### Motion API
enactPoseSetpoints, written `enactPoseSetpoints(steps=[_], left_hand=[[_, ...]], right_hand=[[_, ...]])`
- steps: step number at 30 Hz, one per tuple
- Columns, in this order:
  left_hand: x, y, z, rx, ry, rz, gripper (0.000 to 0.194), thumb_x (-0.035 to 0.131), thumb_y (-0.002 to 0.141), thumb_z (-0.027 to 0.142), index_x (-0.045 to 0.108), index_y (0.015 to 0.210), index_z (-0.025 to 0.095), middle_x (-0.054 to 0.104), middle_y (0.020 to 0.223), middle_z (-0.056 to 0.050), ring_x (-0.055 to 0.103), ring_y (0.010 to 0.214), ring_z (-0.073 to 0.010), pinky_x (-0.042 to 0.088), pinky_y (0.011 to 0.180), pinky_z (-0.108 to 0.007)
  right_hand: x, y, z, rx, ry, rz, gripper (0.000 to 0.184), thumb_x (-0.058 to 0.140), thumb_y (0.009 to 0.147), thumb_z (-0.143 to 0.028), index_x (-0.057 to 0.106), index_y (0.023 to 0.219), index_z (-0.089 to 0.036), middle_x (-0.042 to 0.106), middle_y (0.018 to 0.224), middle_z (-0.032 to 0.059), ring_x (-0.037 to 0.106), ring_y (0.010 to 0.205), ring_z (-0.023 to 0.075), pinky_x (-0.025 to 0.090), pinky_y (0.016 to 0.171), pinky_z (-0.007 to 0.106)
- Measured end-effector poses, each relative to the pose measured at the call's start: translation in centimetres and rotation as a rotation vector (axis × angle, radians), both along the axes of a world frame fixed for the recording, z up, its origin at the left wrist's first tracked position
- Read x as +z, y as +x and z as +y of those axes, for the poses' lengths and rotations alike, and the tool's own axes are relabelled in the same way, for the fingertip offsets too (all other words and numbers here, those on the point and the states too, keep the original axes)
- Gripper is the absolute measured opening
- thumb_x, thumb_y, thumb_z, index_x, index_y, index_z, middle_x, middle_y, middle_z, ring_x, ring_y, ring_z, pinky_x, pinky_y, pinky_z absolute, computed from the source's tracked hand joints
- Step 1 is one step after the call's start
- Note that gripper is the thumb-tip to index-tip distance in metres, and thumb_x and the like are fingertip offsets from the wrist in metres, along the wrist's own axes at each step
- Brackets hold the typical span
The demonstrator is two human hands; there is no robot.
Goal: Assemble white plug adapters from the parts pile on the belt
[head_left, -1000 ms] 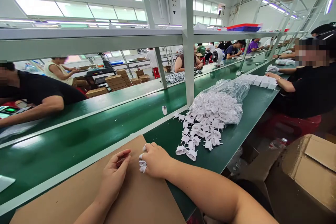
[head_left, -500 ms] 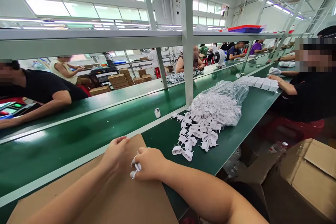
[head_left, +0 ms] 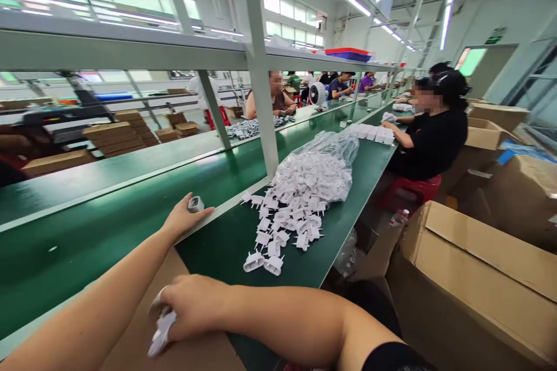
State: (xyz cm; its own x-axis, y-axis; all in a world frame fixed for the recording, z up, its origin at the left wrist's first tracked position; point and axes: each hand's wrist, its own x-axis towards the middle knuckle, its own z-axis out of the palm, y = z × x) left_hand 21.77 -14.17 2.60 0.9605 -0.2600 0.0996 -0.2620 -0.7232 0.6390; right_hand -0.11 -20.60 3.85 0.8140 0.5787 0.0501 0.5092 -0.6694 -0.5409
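Note:
My left hand (head_left: 185, 217) reaches over the green conveyor belt, thumb and finger on either side of a small white cylindrical part (head_left: 195, 204) with a dark hollow top. Lower down, my right hand (head_left: 191, 307) is closed around white plug pieces (head_left: 162, 330); its palm hides how many. A brown cardboard sheet (head_left: 130, 342) lies beneath that hand. To the right on the green table, white two-pin plug housings (head_left: 272, 237) spill from a clear plastic bag (head_left: 335, 151). Two of them lie nearest me, oval openings showing.
A white rail (head_left: 230, 203) runs between belt and table, with a grey upright post (head_left: 261, 98) beyond. Large cardboard boxes (head_left: 478, 278) stand at the right. A co-worker in black (head_left: 435, 133) sits farther along, near rows of white boxes (head_left: 372, 132).
The view has swung right. My left hand has left the cardboard and reached to the small white part on the belt. My right hand, still holding plug pieces, sits lower and farther left in view.

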Motion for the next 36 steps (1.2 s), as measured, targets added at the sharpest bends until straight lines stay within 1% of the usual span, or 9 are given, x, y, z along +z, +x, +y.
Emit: enactPoseSetpoints(steps=[5, 10, 13, 16, 19, 21, 28, 32, 36], left_hand=[[0.4, 0.0, 0.1, -0.052, 0.123, -0.029, 0.069, 0.063, 0.084, 0.057, 0.053, 0.139, 0.015, 0.067, 0.121, -0.017, 0.064, 0.111, -0.0405, 0.051, 0.093, -0.049], [2.4, -4.9, 3.9, 0.059, 0.033, -0.119, 0.070, 0.069, 0.077, 0.074, 0.058, 0.121, 0.021, 0.069, 0.101, -0.006, 0.066, 0.091, -0.0295, 0.052, 0.081, -0.039], [2.4, -8.9, 7.1, 0.093, -0.026, -0.110, 0.079, 0.070, 0.066, 0.084, 0.060, 0.116, 0.023, 0.069, 0.092, -0.003, 0.064, 0.082, -0.0253, 0.050, 0.075, -0.035], [1.3, -13.7, 9.8, 0.081, -0.142, -0.079, 0.078, 0.073, 0.060, 0.082, 0.061, 0.108, 0.021, 0.068, 0.091, -0.005, 0.063, 0.079, -0.0242, 0.048, 0.071, -0.033], [0.1, -17.9, 11.0, 0.054, -0.178, -0.066, 0.063, 0.077, 0.066, 0.071, 0.061, 0.100, 0.021, 0.066, 0.088, -0.004, 0.061, 0.077, -0.0225, 0.047, 0.070, -0.032], [-0.6, -19.7, 11.2, 0.033, -0.225, -0.054, 0.059, 0.079, 0.070, 0.065, 0.061, 0.104, 0.020, 0.065, 0.092, -0.004, 0.060, 0.077, -0.0213, 0.047, 0.070, -0.032], [-2.3, -21.2, 11.6, 0.045, -0.474, 0.044, 0.095, 0.095, 0.058, 0.053, 0.051, 0.135, 0.018, 0.058, 0.084, 0.001, 0.053, 0.071, -0.0170, 0.046, 0.065, -0.030], [-1.5, -20.8, 12.5, -0.166, -0.514, 0.204, 0.071, 0.084, 0.077, 0.047, 0.059, 0.136, 0.019, 0.058, 0.083, 0.001, 0.052, 0.072, -0.0151, 0.045, 0.066, -0.027], [-0.1, -20.6, 13.2, -0.452, -0.552, 0.297, 0.071, 0.074, 0.087, 0.034, 0.048, 0.151, 0.021, 0.064, 0.100, -0.003, 0.060, 0.087, -0.0173, 0.050, 0.080, -0.030]], right_hand=[[0.2, 0.4, 0.0, 0.019, -0.044, 0.040, 0.039, 0.070, 0.081, -0.040, 0.073, 0.114, -0.018, 0.072, 0.098, 0.0029, 0.070, 0.091, 0.0213, 0.049, 0.055, 0.023], [0.4, 0.9, -1.3, -0.166, 0.052, -0.086, 0.028, 0.068, 0.085, -0.027, 0.076, 0.111, -0.021, 0.074, 0.109, 0.0048, 0.071, 0.101, 0.0240, 0.054, 0.073, 0.027], [0.6, 1.5, -2.5, -0.379, 0.309, -0.109, 0.029, 0.067, 0.085, -0.018, 0.077, 0.112, -0.020, 0.075, 0.112, 0.0072, 0.070, 0.105, 0.0230, 0.054, 0.089, 0.030], [0.7, 2.0, -2.7, -0.506, 0.740, 0.098, 0.031, 0.074, 0.080, -0.019, 0.076, 0.110, -0.016, 0.077, 0.102, 0.0066, 0.072, 0.096, 0.0196, 0.056, 0.087, 0.029], [0.6, 2.5, -2.1, -0.501, 1.087, 0.407, 0.038, 0.077, 0.075, -0.024, 0.073, 0.111, -0.011, 0.077, 0.093, 0.0055, 0.072, 0.084, 0.0164, 0.059, 0.084, 0.030], [0.5, 2.6, -1.7, -0.451, 1.176, 0.517, 0.046, 0.085, 0.066, -0.029, 0.072, 0.107, -0.012, 0.076, 0.089, 0.0045, 0.072, 0.082, 0.0164, 0.061, 0.083, 0.032], [0.9, 1.4, -1.2, -0.463, 1.128, 0.547, 0.065, 0.095, 0.050, -0.033, 0.071, 0.107, -0.013, 0.076, 0.087, 0.0041, 0.075, 0.085, 0.0195, 0.062, 0.087, 0.036], [1.5, 1.2, -1.0, -0.548, 1.094, 0.406, 0.067, 0.098, 0.047, -0.028, 0.072, 0.108, -0.014, 0.077, 0.090, 0.0048, 0.075, 0.086, 0.0201, 0.062, 0.089, 0.037], [1.7, 1.1, -0.8, -0.550, 1.022, 0.315, 0.055, 0.098, 0.049, -0.031, 0.076, 0.097, -0.015, 0.078, 0.090, 0.0065, 0.073, 0.085, 0.0201, 0.062, 0.085, 0.035]])
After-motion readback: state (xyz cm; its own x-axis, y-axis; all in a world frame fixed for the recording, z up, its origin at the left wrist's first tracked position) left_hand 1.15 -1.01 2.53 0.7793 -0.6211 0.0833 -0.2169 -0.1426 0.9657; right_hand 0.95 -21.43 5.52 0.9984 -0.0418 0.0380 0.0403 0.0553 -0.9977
